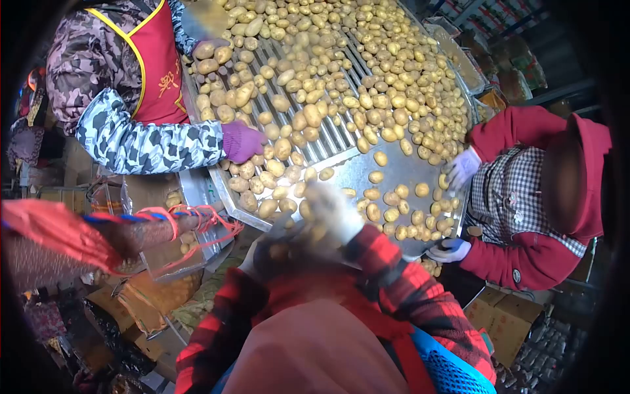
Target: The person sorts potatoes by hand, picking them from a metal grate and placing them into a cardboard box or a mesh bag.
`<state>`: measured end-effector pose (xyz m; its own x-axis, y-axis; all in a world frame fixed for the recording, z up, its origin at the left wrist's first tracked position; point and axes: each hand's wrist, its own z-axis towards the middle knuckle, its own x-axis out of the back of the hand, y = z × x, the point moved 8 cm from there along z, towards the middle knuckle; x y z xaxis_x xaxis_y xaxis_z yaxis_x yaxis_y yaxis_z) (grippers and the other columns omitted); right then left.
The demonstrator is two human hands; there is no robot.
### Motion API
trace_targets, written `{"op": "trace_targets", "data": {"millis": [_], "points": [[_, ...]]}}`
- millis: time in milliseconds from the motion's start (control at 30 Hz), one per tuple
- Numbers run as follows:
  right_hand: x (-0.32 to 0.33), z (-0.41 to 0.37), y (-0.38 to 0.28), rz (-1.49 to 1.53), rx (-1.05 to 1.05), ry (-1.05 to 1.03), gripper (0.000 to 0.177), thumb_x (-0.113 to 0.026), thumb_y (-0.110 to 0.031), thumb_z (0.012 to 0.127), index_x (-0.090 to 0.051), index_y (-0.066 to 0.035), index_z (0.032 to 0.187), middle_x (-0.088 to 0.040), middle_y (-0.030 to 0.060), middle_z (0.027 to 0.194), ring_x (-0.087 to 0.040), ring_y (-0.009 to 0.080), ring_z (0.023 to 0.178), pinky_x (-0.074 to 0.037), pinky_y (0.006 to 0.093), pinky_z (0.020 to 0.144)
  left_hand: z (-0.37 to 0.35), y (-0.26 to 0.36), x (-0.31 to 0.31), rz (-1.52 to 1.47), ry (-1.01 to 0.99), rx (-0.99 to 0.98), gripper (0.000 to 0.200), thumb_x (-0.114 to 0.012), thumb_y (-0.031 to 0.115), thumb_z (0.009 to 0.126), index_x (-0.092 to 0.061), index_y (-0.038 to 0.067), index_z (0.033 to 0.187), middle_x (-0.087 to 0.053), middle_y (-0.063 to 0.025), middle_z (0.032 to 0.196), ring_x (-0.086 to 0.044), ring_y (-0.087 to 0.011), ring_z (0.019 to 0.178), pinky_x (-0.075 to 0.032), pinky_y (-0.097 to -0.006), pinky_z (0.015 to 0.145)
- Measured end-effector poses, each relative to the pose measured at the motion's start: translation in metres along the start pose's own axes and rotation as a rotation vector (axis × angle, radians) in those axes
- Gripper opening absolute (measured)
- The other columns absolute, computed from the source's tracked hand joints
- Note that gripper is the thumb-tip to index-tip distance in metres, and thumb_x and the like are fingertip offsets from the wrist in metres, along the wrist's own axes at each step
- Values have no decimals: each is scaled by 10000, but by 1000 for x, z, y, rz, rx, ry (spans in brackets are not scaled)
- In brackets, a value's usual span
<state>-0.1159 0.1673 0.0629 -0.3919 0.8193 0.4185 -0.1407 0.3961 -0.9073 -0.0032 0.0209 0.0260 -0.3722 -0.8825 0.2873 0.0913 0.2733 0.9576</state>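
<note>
Many potatoes (407,65) lie on a metal sorting table (367,164) with slatted bars in its middle. At the table's near edge, my right hand (333,213), in a pale dirty glove, is smeared by motion among potatoes. My left hand (272,246), in a grey and white glove, is low at the same edge, to the left of my right hand and close to some potatoes. Its fingers are dark and blurred. What either hand holds, if anything, cannot be made out.
At the left, a co-worker's purple-gloved hand (243,141) touches potatoes. Another co-worker in a red hat (590,177) stands at the right, both gloved hands by the table edge. A pole (131,240) with pink ties crosses the left side. Cardboard boxes (505,322) stand lower right.
</note>
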Motion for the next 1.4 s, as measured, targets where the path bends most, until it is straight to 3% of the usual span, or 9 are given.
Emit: {"op": "trace_targets", "data": {"millis": [67,333,467,567,633,833,1033,1267,1400], "points": [[-56,-38,-27,-179,51,-408,513,-684,-119,875,-562,-57,1369,-689,203,1132,-695,369,967,-554,452,820,-7,-29,-5,-660,101,392,690,-543,380,962,-324,41,1521,-572,-102,1257,-583,-230,1125,-452,-304,1000],[-26,54,-42,-534,355,128,448,-565,-93,878,-576,-79,1325,-607,205,1266,-615,397,1047,-497,487,900,-66,6,1,-1520,190,547,706,-525,301,977,-245,59,1578,-301,-157,1602,-396,-266,1434,-382,-429,1160],[-74,145,19,-1069,394,120,490,-648,-165,791,-616,-186,1280,-530,173,1413,-490,417,1262,-447,581,942,-100,-6,14,-1314,292,444,620,-462,290,1023,-269,54,1563,-321,-143,1593,-380,-256,1453,-378,-440,1165],[-84,140,16,-1048,363,77,450,-654,-164,780,-654,-202,1229,-562,170,1372,-512,423,1263,-457,558,973,-119,11,49,-273,268,117,517,-403,358,1064,-348,141,1530,-372,-135,1570,-391,-305,1446,-353,-510,1177],[-69,116,16,-748,248,-68,328,-593,-146,847,-663,-205,1161,-587,174,1341,-570,390,1205,-414,550,1015,-133,0,45,-1746,735,513,452,-536,330,1021,-458,261,1462,-393,-69,1563,-430,-326,1405,-544,-494,948],[-48,70,1,-908,339,70,326,-622,-167,834,-685,-202,1151,-659,131,1035,-646,365,964,-487,502,862,-139,3,54,-2038,343,172,483,-547,268,1030,-429,214,1495,-432,-69,1534,-451,-409,1358,-577,-407,884],[-20,20,1,-434,192,187,372,-570,-100,903,-644,-37,1263,-664,202,1216,-633,357,1156,-482,393,1019,-176,-26,108,-1727,348,21,444,-533,299,1044,-461,151,1455,-551,-96,1367,-594,-344,1213,-600,-400,817],[-8,-120,15,-373,-10,382,264,-532,-65,913,-689,-36,1124,-692,244,1043,-662,422,1019,-529,436,873,-254,9,239,222,1014,-4,422,-563,240,1045,-492,70,1425,-608,-77,1258,-635,-161,1007,-557,-295,837],[-9,-92,-13,-478,-69,186,387,-601,-92,884,-624,-34,1266,-669,211,1165,-637,400,1069,-508,449,932,-244,-61,248,-174,1207,402,420,-656,140,934,-599,62,1343,-581,-107,1344,-589,-214,1145,-522,-339,918]]}}
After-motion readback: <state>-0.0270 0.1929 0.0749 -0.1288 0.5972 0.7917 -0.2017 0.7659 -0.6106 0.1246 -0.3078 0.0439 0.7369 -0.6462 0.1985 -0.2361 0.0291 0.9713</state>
